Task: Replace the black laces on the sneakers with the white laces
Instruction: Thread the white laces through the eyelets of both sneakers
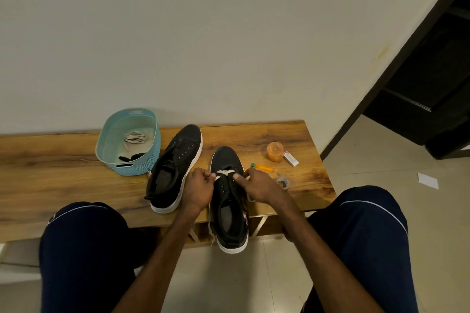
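Knees (pixel 84 249) are flanking the near sneaker (pixel 230 213), which is overhanging the table (pixel 50 160) edge. Left hand (pixel 201 185) and right hand (pixel 259 185) are each pinching the white lace (pixel 225 172) beside the toe-end eyelets. Lace is appearing soft and limp; gripping near its stiffer tips seems advisable.

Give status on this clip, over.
Left hand and right hand each pinch the white lace on the nearer sneaker, toe eyelets. Other sneaker unlaced. Spare lace in basket. Nothing blocking.

White lace (pixel 225 172) across right sneaker (pixel 229 158) front eyelets.
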`<state>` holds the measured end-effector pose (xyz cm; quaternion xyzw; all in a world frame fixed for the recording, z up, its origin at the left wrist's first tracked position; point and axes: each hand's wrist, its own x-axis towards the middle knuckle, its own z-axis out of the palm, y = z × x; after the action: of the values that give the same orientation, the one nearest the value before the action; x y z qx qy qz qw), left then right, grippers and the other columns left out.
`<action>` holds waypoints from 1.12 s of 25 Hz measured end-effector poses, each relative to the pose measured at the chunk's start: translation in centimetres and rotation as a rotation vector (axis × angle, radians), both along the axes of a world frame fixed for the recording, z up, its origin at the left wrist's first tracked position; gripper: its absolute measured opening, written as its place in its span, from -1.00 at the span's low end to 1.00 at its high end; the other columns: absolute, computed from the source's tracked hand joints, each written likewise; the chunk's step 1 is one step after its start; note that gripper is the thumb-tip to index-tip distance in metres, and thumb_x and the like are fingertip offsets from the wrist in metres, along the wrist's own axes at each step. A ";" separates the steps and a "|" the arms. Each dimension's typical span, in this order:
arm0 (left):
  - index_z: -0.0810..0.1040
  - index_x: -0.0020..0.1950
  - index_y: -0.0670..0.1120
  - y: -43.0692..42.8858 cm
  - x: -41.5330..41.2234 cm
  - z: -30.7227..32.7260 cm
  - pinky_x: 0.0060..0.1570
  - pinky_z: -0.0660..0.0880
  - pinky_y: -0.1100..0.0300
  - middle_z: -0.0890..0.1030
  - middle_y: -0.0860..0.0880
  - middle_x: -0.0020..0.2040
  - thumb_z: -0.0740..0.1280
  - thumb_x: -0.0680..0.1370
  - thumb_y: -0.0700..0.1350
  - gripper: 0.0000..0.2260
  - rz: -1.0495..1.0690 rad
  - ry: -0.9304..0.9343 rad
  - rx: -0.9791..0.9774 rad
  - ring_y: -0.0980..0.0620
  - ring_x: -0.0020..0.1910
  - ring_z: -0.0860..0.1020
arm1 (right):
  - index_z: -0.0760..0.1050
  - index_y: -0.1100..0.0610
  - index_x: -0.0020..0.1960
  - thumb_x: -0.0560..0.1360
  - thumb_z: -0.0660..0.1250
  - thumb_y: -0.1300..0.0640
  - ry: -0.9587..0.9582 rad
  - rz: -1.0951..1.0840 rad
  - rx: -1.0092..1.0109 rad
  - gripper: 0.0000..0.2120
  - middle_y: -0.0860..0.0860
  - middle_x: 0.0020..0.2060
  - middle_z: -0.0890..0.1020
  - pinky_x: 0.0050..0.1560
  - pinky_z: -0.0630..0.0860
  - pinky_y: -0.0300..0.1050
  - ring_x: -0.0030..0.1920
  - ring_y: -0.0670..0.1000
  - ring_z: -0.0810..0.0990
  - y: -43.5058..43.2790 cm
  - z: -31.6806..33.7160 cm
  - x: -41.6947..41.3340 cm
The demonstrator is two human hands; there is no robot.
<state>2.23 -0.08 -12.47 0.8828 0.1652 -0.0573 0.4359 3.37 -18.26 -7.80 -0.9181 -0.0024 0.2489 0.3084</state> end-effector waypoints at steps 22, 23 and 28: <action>0.56 0.26 -0.08 -2.2 -2.2 1.6 -0.01 0.56 0.14 0.63 -0.04 0.11 0.38 0.53 0.00 -0.66 -0.082 -0.052 0.204 0.06 0.01 0.59 | 0.62 0.11 -0.09 0.51 0.44 0.23 -0.222 -0.114 0.236 -0.95 -0.07 -0.20 0.63 -0.17 0.46 -0.31 -0.15 -0.15 0.58 -1.3 -0.6 1.8; 0.59 0.25 -0.09 -2.0 -2.2 1.8 -0.06 0.55 0.20 0.66 -0.04 0.09 0.36 0.55 -0.04 -0.70 -0.053 -0.055 0.151 0.08 -0.04 0.60 | 0.62 0.11 -0.08 0.51 0.42 0.23 -0.227 -0.077 0.227 -0.96 -0.07 -0.19 0.63 -0.16 0.46 -0.29 -0.13 -0.14 0.57 -0.8 -0.7 1.8; 0.68 0.10 -0.05 -1.0 -2.2 1.4 -0.09 0.58 0.12 0.70 0.01 -0.09 0.31 0.57 -0.16 -0.81 0.102 0.006 -0.173 0.04 -0.08 0.64 | 0.59 0.06 -0.14 0.52 0.38 0.20 -0.214 0.082 0.169 -0.92 -0.05 -0.15 0.61 -0.18 0.42 -0.24 -0.14 -0.12 0.54 1.7 -1.6 1.5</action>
<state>0.07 -1.08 -11.10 0.8321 0.2056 -0.0519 0.5125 4.88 -16.60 -9.44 -0.9093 -0.0939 0.1611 0.3720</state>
